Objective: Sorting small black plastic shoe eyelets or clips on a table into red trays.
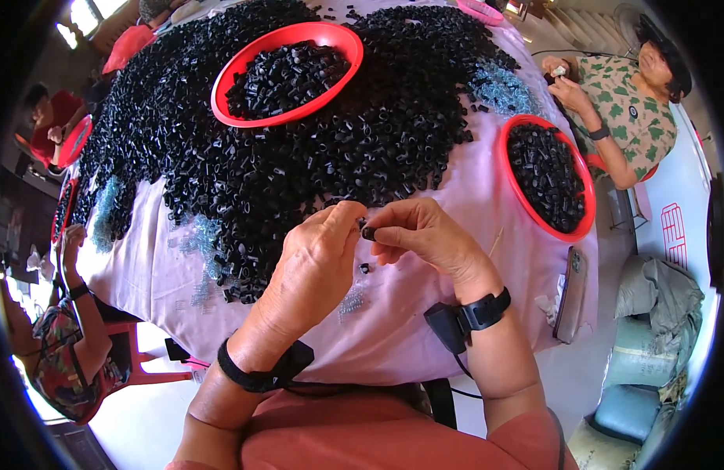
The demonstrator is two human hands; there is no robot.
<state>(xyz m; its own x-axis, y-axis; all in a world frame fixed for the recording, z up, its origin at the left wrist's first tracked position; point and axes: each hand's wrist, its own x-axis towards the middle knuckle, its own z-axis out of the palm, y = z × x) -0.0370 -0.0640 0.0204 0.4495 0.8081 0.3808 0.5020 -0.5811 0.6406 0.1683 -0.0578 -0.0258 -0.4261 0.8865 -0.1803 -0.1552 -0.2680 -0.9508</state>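
Observation:
Over the near side of the cloth-covered table, my left hand (319,262) and my right hand (428,235) meet fingertip to fingertip. Between them is a small black tube-like piece (368,233), pinched by the thumb and finger of my right hand. The fingers of my left hand close in from the other side; what they grip is mostly hidden. One loose black piece (364,269) lies on the cloth just below. Beyond my hands spreads a big heap of similar black pieces (315,168).
A red basin (357,56) of black pieces sits on the heap; another red basin (504,168) stands at right. Clear plastic bits (503,86) lie in clusters. A phone (571,294) rests at the right edge. Other people (628,110) sit around the pink tablecloth (456,345).

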